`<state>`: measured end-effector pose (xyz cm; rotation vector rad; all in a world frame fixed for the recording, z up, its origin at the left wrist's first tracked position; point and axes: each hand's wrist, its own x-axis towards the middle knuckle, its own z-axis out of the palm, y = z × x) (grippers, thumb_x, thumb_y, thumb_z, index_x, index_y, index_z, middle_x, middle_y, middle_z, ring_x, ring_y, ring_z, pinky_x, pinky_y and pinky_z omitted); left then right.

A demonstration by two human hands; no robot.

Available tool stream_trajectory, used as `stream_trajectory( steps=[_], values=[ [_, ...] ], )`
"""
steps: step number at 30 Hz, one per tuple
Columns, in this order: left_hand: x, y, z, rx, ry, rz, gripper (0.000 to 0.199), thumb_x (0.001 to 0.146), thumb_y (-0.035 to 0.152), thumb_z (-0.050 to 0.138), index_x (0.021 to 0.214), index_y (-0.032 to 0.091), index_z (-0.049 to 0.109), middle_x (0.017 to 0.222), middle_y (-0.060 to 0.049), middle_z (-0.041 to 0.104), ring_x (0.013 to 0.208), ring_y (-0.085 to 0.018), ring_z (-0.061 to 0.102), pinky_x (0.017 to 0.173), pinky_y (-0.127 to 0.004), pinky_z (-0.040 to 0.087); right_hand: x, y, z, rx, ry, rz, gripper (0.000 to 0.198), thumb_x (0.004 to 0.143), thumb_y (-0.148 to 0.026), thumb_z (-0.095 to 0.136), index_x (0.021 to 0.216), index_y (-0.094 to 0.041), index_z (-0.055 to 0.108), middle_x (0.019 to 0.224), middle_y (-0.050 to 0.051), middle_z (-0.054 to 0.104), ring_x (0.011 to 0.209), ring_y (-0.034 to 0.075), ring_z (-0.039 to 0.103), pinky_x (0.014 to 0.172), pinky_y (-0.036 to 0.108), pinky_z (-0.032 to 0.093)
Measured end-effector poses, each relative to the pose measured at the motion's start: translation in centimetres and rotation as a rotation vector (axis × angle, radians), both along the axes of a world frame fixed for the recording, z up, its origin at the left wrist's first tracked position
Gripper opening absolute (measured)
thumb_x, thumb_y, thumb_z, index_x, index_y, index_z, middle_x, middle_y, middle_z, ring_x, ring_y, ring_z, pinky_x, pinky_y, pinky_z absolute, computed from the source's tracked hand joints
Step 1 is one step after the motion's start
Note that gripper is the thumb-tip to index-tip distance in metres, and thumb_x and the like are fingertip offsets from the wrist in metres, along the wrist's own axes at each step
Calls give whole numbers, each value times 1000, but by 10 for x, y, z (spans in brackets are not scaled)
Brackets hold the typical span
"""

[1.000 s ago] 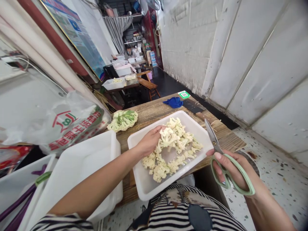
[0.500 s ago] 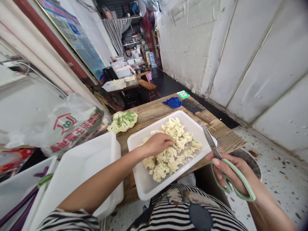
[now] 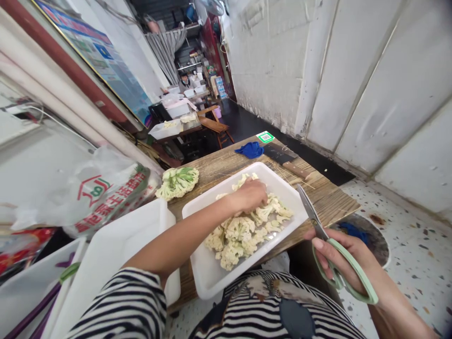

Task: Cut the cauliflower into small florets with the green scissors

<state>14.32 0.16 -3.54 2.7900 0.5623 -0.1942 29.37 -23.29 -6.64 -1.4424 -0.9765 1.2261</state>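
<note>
A white plastic tray (image 3: 208, 285) lies tilted at the near edge of the table, with many cut cauliflower florets (image 3: 235, 240) in it. My left hand (image 3: 252, 194) reaches over the far part of the pile. Its fingers are curled down onto the florets, and the fingertips are partly hidden. Beside the tray's right end, my right hand (image 3: 348, 256) holds scissors (image 3: 312, 214) with pale green handles, blades pointing up and away. The blades look closed together. A larger piece of cauliflower (image 3: 178, 182) sits on the table left of the tray.
On the wooden table (image 3: 212, 162) lie a cleaver (image 3: 287, 162), a blue cloth (image 3: 250, 149) and a green code card (image 3: 265, 137). White bins (image 3: 116, 245), one with purple eggplants (image 3: 42, 301), and a plastic bag (image 3: 106, 193) stand left. A person (image 3: 185, 82) sits far back.
My left hand has moved right and farther away across the cauliflower pile, its knuckles turning over. My right hand keeps the scissors in nearly the same place. The view has shifted slightly.
</note>
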Motion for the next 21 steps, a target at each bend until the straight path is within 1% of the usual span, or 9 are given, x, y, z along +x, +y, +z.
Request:
stream_trajectory(
  steps=[3, 5, 8, 11, 14, 17, 19, 20, 21],
  values=[
    [-5, 10, 4, -155, -99, 23, 10, 70, 15, 65, 66, 20, 73, 80, -7, 70, 91, -25, 60, 85, -34, 35, 0, -2, 1, -1, -14, -18, 43, 82, -57, 64, 97, -17, 64, 50, -5, 50, 41, 12, 49, 43, 25, 42],
    [-10, 15, 6, -250, -165, 61, 11, 73, 18, 63, 71, 18, 73, 81, -5, 72, 84, -21, 63, 80, -29, 39, 0, -3, 1, 1, -20, -26, 44, 81, -58, 64, 96, -16, 64, 50, -5, 50, 40, 12, 49, 42, 25, 42],
    [-16, 17, 6, -368, -283, 186, 16, 77, 26, 60, 79, 16, 72, 78, -4, 73, 73, -17, 64, 68, -24, 43, 1, -4, -2, 8, -5, -15, 42, 81, -56, 65, 97, -17, 63, 51, -5, 50, 41, 12, 50, 41, 24, 42],
    [-15, 16, 0, -460, -365, 319, 19, 78, 29, 59, 84, 15, 70, 74, -3, 72, 68, -16, 65, 66, -24, 46, 0, -5, -3, 11, 14, 3, 41, 80, -55, 67, 98, -17, 63, 51, -5, 50, 41, 13, 51, 40, 24, 43],
    [-6, 15, -4, -437, -466, 395, 17, 76, 24, 60, 85, 15, 70, 81, -6, 73, 75, -18, 67, 74, -28, 49, -2, -5, -1, 12, 9, -3, 43, 81, -57, 65, 97, -17, 63, 51, -5, 49, 41, 12, 50, 39, 24, 42],
    [-5, 9, 4, -371, -575, 400, 21, 77, 19, 58, 93, 16, 71, 96, -8, 73, 87, -20, 67, 83, -31, 48, -3, -7, 3, 6, -23, -29, 46, 79, -60, 65, 95, -16, 63, 49, -5, 49, 40, 12, 49, 40, 25, 42],
    [-14, 0, 15, -262, -537, 362, 21, 78, 20, 57, 92, 18, 72, 98, -8, 73, 88, -21, 65, 84, -31, 46, -3, -9, 7, 0, -44, -31, 47, 79, -60, 65, 95, -16, 64, 48, -5, 50, 40, 12, 49, 41, 25, 42],
    [-22, -5, 21, -203, -465, 324, 19, 78, 22, 58, 89, 19, 73, 96, -7, 73, 86, -21, 64, 84, -31, 45, -3, -10, 8, -3, -50, -33, 46, 79, -59, 66, 95, -16, 65, 48, -5, 50, 40, 12, 49, 40, 25, 42],
    [-31, -11, 26, -179, -350, 264, 16, 77, 24, 61, 85, 20, 74, 93, -7, 73, 85, -22, 64, 84, -31, 44, -3, -10, 9, -3, -55, -41, 45, 79, -58, 66, 96, -16, 65, 49, -4, 51, 40, 12, 50, 40, 25, 42]
  ],
)
